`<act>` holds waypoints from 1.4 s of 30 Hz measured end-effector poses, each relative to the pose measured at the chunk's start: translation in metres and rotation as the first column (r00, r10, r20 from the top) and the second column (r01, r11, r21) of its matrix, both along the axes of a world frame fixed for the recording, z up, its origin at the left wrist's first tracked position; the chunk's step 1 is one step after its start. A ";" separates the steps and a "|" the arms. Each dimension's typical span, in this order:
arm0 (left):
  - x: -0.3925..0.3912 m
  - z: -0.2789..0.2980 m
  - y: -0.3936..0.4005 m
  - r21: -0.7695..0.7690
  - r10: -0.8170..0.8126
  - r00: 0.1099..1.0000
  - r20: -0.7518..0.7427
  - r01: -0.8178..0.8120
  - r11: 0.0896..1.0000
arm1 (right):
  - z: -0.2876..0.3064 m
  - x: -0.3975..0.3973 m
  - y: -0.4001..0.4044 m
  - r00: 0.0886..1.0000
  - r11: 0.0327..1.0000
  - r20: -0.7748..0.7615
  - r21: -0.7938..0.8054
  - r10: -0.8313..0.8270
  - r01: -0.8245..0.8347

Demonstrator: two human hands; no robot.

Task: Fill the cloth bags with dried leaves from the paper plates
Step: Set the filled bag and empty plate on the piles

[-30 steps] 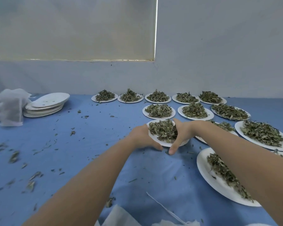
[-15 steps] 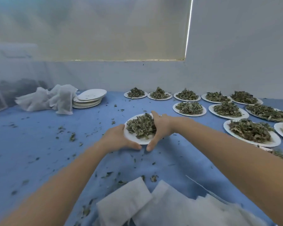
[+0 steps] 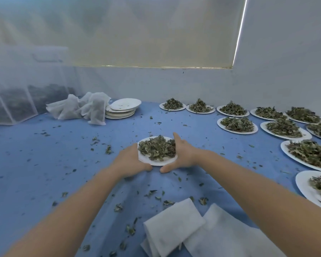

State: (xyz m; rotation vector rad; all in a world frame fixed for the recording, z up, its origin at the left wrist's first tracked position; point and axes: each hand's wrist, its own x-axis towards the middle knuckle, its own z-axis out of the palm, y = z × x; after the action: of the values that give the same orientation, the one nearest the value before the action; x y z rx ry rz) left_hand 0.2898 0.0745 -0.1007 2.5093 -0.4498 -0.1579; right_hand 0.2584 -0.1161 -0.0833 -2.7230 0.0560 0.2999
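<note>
A white paper plate [image 3: 150, 161] heaped with dried leaves [image 3: 157, 148] sits in the middle of the blue cloth. My left hand [image 3: 130, 160] grips its left rim and my right hand [image 3: 183, 154] grips its right rim, both thumbs along the near edge. Flat white cloth bags [image 3: 176, 229] lie at the near edge, below my arms. Several more plates of leaves [image 3: 237, 125] stand in rows at the right.
A stack of used paper plates [image 3: 122, 109] stands at the back, with crumpled white bags [image 3: 82, 108] to its left. A clear bin [image 3: 17, 101] with dark leaves is at far left. Loose leaf bits [image 3: 107, 149] litter the blue cloth [image 3: 35, 164].
Both hands have slid the plate of leaves leftward away from the rows of plates. The view has turned left and down, bringing the cloth bags and the bin into sight.
</note>
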 end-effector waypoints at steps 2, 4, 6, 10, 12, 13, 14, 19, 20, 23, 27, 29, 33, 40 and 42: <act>-0.001 0.002 -0.002 0.093 0.019 1.000 -0.011 -0.018 0.996 | 0.004 -0.007 -0.003 1.000 1.000 0.004 -0.006 0.010 -0.010; -0.006 0.008 -0.005 0.126 0.026 1.000 -0.001 -0.025 0.992 | 0.010 -0.017 -0.005 0.999 1.000 0.022 -0.017 0.027 -0.026; -0.014 0.015 -0.007 0.147 0.028 0.998 0.049 -0.035 0.989 | 0.018 -0.029 -0.006 0.997 0.999 0.067 -0.031 0.044 -0.042; -0.042 0.033 -0.009 0.087 0.032 0.984 0.175 -0.048 0.995 | 0.030 -0.058 -0.005 0.983 0.996 0.168 -0.064 0.077 -0.067; -0.058 0.039 -0.008 0.027 0.016 0.988 0.151 -0.020 0.999 | 0.033 -0.073 -0.002 0.976 0.989 0.183 -0.114 0.114 -0.094; -0.067 0.042 -0.008 0.012 -0.011 0.993 0.118 0.010 1.000 | 0.034 -0.081 0.000 0.974 0.984 0.179 -0.139 0.138 -0.114; -0.077 0.043 -0.008 0.009 -0.044 0.996 0.077 0.044 0.999 | 0.034 -0.089 0.003 0.971 0.978 0.173 -0.159 0.163 -0.136; -0.119 0.041 -0.009 0.185 -0.206 0.956 -0.207 0.245 0.952 | 0.035 -0.120 0.013 0.956 0.955 0.168 -0.214 0.241 -0.203; -0.125 0.038 -0.010 0.221 -0.210 0.951 -0.228 0.261 0.940 | 0.035 -0.125 0.014 0.955 0.953 0.164 -0.220 0.246 -0.208; -0.135 0.030 -0.015 0.306 -0.208 0.964 -0.164 0.250 0.919 | 0.036 -0.137 0.014 0.953 0.948 0.156 -0.230 0.261 -0.222; -0.138 0.029 -0.019 0.235 -0.192 0.973 -0.125 0.217 0.947 | 0.035 -0.148 0.012 0.928 0.936 0.198 -0.224 0.315 -0.270; -0.138 0.037 -0.019 0.133 -0.167 0.977 -0.135 0.185 0.974 | 0.035 -0.154 0.010 0.898 0.933 0.263 -0.172 0.352 -0.315; -0.129 0.061 -0.015 -0.085 -0.128 0.980 -0.152 0.116 0.990 | 0.038 -0.155 0.012 0.847 0.919 0.357 -0.139 0.394 -0.369; -0.111 0.092 -0.003 -0.386 0.009 0.970 -0.244 -0.106 0.917 | 0.056 -0.125 0.017 0.774 0.961 0.583 -0.041 0.246 -0.274; -0.104 0.096 -0.001 -0.563 0.076 0.951 -0.301 -0.241 0.791 | 0.064 -0.111 0.020 0.779 0.973 0.599 -0.003 0.187 -0.231</act>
State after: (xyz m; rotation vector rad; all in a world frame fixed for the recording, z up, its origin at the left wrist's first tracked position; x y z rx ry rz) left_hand 0.1860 0.0738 -0.0044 1.8538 -0.1359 -0.2394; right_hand 0.1470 -0.0957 -0.0198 -2.6227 -0.4306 -0.5027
